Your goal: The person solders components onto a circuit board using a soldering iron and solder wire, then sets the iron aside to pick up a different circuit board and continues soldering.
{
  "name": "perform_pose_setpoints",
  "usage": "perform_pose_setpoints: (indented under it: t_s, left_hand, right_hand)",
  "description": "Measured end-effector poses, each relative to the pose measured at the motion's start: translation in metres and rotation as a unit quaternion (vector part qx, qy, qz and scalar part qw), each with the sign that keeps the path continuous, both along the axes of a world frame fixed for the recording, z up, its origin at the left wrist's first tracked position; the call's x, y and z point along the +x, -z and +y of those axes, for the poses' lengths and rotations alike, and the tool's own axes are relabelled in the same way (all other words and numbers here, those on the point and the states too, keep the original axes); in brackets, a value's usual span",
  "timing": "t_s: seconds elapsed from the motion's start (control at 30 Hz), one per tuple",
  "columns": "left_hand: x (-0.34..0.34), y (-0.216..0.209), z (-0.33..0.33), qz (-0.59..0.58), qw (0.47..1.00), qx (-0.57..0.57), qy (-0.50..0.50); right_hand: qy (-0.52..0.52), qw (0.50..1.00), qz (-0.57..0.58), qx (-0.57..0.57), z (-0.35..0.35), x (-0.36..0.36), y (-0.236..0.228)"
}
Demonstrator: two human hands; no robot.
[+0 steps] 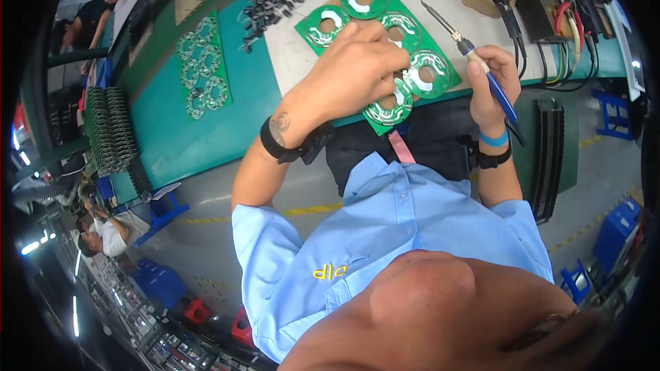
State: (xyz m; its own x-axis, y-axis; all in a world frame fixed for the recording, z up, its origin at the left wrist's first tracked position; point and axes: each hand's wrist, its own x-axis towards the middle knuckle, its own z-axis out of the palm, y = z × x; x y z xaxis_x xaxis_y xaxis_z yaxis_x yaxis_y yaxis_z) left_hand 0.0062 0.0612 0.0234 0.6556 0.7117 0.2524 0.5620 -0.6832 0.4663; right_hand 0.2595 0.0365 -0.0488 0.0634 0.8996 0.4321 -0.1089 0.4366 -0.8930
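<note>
Panel (411,38) at the bench's (203,141) near edge, one corner seemingly overhanging; probably light, stiff, brittle, best taken by its rim. Left hand (357,62) over it, fingers curled, cannot tell what's pinched; right hand (491,89) closed round iron (465,47).

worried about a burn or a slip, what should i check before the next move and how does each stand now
1. Soldering iron in the right hand: ok.
2. Iron tip apart from the left hand: ok.
3. Green board fully on the table: not ok, near corner appears to overhang.
4. Black components off the board: ok, heaped to its left.
5. Spot beneath the left fingers: cannot tell, hidden.
</note>
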Motion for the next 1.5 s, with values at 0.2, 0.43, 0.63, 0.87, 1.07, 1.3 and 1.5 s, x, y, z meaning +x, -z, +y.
perform_pose_setpoints:
  t_s: [0.2, 0.43, 0.63, 0.87, 1.07, 1.3, 1.5]
  left_hand:
    - [-0.001, -0.007, -0.003, 0.015, 0.999, 0.026, -0.012]
    - [-0.028, -0.025, -0.031, 0.006, 0.992, 0.088, -0.091]
    - [-0.069, 0.007, -0.062, -0.014, 0.942, 0.195, -0.273]
    - [-0.078, 0.058, -0.080, -0.065, 0.911, 0.188, -0.361]
    - [-0.080, 0.059, -0.084, 0.012, 0.912, 0.176, -0.371]
    - [-0.084, 0.064, -0.085, 0.021, 0.905, 0.140, -0.402]
    - [-0.079, 0.059, -0.082, 0.019, 0.907, 0.141, -0.396]
  right_hand:
    - [0.004, 1.000, -0.005, -0.009, 0.001, -0.002, -0.003]
    - [-0.007, 1.000, 0.004, -0.012, 0.002, -0.002, -0.002]
    - [0.006, 1.000, 0.004, -0.002, 0.002, -0.002, -0.006]
    - [-0.015, 1.000, -0.014, -0.013, 0.005, 0.004, 0.000]
    - [-0.016, 0.999, -0.028, 0.014, 0.002, 0.001, -0.006]
    - [-0.010, 0.999, -0.002, 0.041, 0.005, 0.000, -0.004]
    - [-0.020, 0.999, -0.002, 0.040, 0.007, 0.003, -0.002]
